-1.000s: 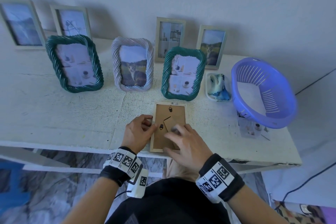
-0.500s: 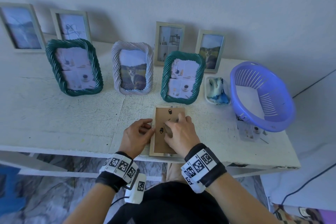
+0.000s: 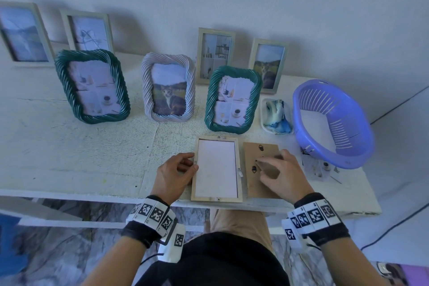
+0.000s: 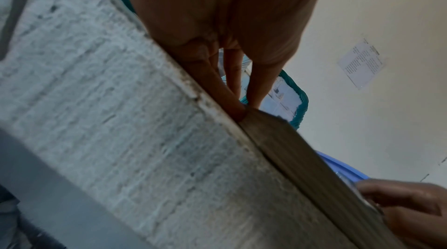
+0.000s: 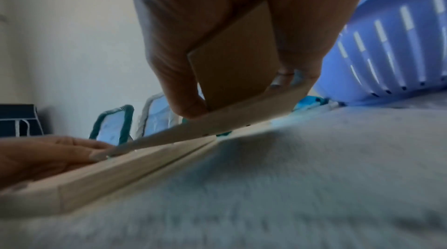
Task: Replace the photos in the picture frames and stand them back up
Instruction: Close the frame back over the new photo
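A light wooden frame (image 3: 217, 198) lies face down near the table's front edge, with the white back of a photo (image 3: 217, 168) showing inside it. My left hand (image 3: 189, 165) rests its fingertips (image 4: 241, 111) against the frame's left rim (image 5: 121, 173). Just right of the frame is the brown backing board (image 3: 260, 183). My right hand (image 3: 269, 165) pinches its fold-out stand flap (image 5: 234, 58) and holds the board (image 5: 217, 121) tilted, its left edge low over the frame.
Three twisted frames, two green (image 3: 91, 86) (image 3: 232, 100) and one white (image 3: 168, 87), stand behind; several wooden ones lean on the wall. A purple basket (image 3: 362, 146), loose photos (image 3: 318, 167) and a white dish of blue cloth (image 3: 277, 114) sit at right.
The right hand has lifted the backing board out of the frame and carried it to the right, uncovering the photo's white back. The left hand stayed at the frame's left edge.
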A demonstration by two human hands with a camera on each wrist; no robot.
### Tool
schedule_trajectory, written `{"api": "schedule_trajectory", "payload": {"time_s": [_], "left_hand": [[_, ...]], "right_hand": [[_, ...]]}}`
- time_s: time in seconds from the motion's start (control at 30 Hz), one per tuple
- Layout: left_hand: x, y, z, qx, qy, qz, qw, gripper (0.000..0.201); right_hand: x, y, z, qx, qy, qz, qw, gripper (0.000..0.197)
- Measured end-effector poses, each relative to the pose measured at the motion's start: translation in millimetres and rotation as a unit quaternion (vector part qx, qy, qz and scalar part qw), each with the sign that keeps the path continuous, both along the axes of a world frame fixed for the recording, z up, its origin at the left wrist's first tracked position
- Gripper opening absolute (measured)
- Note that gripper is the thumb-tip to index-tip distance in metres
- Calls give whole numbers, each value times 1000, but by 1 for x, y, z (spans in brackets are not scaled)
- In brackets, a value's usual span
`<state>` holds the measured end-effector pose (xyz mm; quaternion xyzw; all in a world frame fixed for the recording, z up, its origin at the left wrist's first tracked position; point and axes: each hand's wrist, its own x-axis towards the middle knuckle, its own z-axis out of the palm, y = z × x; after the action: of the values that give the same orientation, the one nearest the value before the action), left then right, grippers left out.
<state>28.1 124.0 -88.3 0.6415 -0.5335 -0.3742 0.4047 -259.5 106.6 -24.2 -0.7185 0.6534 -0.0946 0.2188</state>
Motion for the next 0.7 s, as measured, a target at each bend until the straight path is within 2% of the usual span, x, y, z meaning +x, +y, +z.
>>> {"api": "schedule_trajectory", "payload": {"time_s": [0.13,0.23,0.3,0.37,0.4,0.47,0.53,0.7], "left_hand": [[1,1,-2,1,4,-4,1000,27],[1,0,-1,2,5,-3,1000,27],[1,0,-2,3,8,-2,1000,28],[1,0,-2,4,4,-2,1000,28],[1,0,-1,4,2,-3,1000,29],[1,0,0,2,0,-6,1000,29],[1,0,1,0,-2,-6,1000,29],[0,0,2,-2,-3,-2,1000,28]], "right_hand": [[-2,7,-17,44,27,12,999,42],[8,5,-15,-1,40,2,999,43],[23,4,-9,-37,11,12,999,48],[45,5,-2,-17,-18,54,998,60],[56,6,-1,8,-4,80,997,69],[76,4,-3,56,76,123,988,89],[89,0,-10,83,120,136,980,103],[101,-6,-28,89,142,138,976,116]]}}
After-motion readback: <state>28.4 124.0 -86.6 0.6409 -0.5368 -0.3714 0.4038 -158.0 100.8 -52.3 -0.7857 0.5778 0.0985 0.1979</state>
